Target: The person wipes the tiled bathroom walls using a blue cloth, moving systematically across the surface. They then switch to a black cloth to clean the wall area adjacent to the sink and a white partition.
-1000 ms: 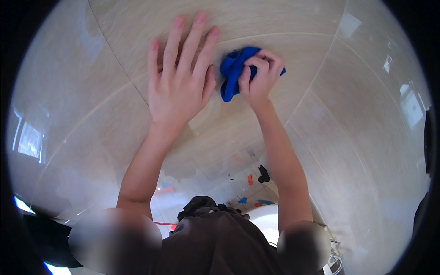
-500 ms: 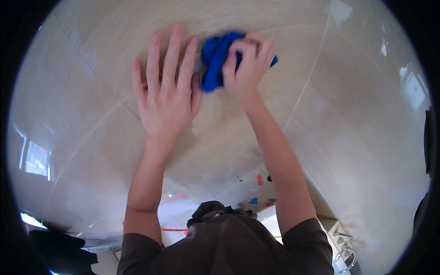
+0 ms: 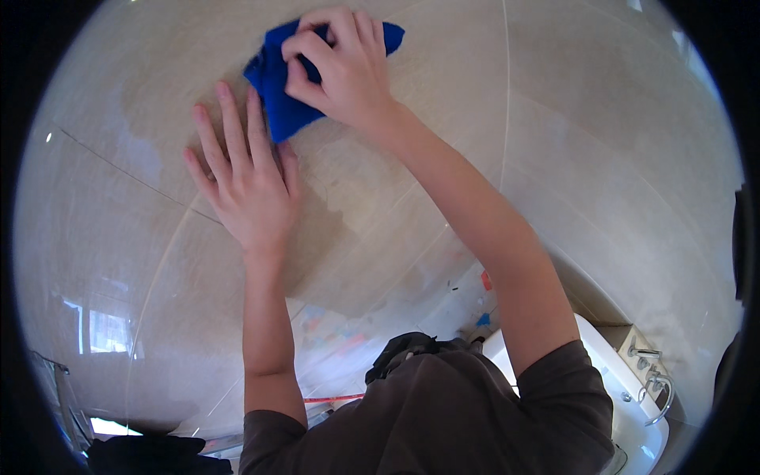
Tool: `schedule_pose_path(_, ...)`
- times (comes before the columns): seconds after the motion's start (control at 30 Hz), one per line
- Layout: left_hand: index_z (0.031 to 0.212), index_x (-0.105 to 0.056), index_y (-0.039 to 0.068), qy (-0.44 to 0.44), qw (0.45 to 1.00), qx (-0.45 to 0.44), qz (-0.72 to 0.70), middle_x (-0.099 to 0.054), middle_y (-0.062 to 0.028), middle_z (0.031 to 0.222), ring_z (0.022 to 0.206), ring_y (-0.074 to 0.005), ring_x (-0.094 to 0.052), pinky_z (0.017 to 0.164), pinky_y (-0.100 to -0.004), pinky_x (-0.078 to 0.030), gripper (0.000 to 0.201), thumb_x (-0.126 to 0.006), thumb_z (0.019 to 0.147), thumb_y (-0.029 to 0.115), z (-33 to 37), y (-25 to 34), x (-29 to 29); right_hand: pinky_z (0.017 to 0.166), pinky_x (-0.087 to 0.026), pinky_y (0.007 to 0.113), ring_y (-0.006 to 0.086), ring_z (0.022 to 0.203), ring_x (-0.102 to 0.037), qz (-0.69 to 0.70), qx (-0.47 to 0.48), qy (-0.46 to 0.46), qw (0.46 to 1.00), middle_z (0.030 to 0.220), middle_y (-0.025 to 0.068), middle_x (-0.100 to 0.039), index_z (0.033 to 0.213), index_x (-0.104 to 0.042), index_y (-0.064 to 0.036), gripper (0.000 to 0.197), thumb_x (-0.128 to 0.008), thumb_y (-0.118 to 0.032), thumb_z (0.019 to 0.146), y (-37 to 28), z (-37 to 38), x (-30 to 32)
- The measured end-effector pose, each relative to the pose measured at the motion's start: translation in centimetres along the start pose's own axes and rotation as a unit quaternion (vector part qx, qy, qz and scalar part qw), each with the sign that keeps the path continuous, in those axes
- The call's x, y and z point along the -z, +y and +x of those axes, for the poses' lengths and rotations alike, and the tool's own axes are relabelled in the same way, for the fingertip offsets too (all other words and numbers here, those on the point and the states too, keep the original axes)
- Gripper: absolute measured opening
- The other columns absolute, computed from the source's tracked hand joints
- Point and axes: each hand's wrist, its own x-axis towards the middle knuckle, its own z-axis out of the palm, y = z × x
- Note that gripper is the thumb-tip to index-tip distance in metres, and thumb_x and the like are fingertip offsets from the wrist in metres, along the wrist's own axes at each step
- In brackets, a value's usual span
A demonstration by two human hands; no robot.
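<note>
A blue cloth lies pressed on the glossy beige tiled wall. My right hand is on top of it with bent fingers, bunching part of the fabric. One corner of the cloth pokes out past the fingers on the right, and a wider flap hangs at the left. Just below and left of that flap, my left hand rests palm down on the tile, fingers spread, holding nothing. Its index fingertip and thumb are close by the cloth's edge; whether they touch it I cannot tell.
At the lower right stands a white bathtub with a chrome tap on its ledge. Small red and blue pieces, including a blue one, show beyond my right arm. Thin seams cross the tiles. Something black sits at the lower left.
My right hand has swept left and upward with the cloth, which now looks more spread out. The left hand appears farther left and slightly lower. The whole view has shifted, showing more bathtub.
</note>
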Motion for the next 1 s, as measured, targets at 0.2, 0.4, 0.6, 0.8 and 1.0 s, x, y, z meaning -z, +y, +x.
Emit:
schedule_pose_path(0.2, 0.147, -0.045, 0.014, -0.02, 1.0, -0.008, 0.018, -0.033, -0.0091, 0.158, 0.144, -0.0397, -0.029, 0.113, -0.0534, -0.024, 0.063, -0.057, 0.087, 0.03, -1.9, 1.6, -1.2, 0.077, -0.037, 0.043, 0.0265, 0.089, -0.052, -0.018, -0.065, 0.006, 0.998, 0.101, 0.0006, -0.057, 0.089, -0.063, -0.0229, 0.03, -0.071, -0.015, 0.061, -0.1, -9.0, 2.0)
schedule_pose_path(0.4, 0.147, -0.044, 0.014, -0.007, 0.999, -0.017, 0.031, -0.033, -0.0092, 0.158, 0.143, -0.0399, -0.031, 0.112, -0.0508, -0.026, 0.063, -0.056, 0.088, 0.032, -2.0, 2.1, -1.7, 0.083, -0.037, 0.044, 0.0335, 0.094, -0.049, -0.085, -0.276, -0.004, 0.957, 0.1, 0.0148, -0.053, 0.094, -0.055, -0.0097, 0.024, -0.058, -0.003, 0.071, -1.8, -19.0, 6.4)
schedule_pose_path(0.6, 0.149, -0.041, 0.013, -0.033, 0.998, -0.022, 0.044, -0.032, -0.008, 0.159, 0.144, -0.0405, -0.029, 0.114, -0.0516, -0.024, 0.061, -0.051, 0.091, 0.027, -2.1, 1.3, -1.6, 0.08, -0.039, 0.043, 0.0297, 0.093, -0.054, -0.002, -0.187, -0.025, 0.982, 0.099, 0.0065, -0.057, 0.087, -0.059, -0.0165, 0.025, -0.068, -0.011, 0.064, -5.7, -11.8, 2.5)
schedule_pose_path(0.8, 0.149, -0.041, 0.013, -0.018, 0.999, -0.033, 0.021, -0.032, -0.0082, 0.159, 0.144, -0.0411, -0.028, 0.113, -0.052, -0.025, 0.058, -0.048, 0.093, 0.024, -2.1, 1.2, -1.4, 0.074, -0.038, 0.04, 0.0245, 0.084, -0.054, 0.025, -0.033, -0.048, 0.998, 0.096, -0.0011, -0.058, 0.085, -0.06, -0.0201, 0.028, -0.066, -0.012, 0.059, -2.8, -9.9, 2.4)
schedule_pose_path(1.0, 0.147, -0.045, 0.012, -0.014, 0.997, -0.029, 0.068, -0.034, -0.0089, 0.158, 0.143, -0.0419, -0.03, 0.112, -0.052, -0.026, 0.057, -0.051, 0.092, 0.028, -2.0, 1.5, -1.6, 0.097, -0.034, 0.048, 0.0358, 0.113, -0.047, -0.042, -0.287, 0.036, 0.956, 0.122, 0.0153, -0.054, 0.113, -0.059, -0.0109, 0.04, -0.066, -0.018, 0.074, -0.3, -18.9, 5.0)
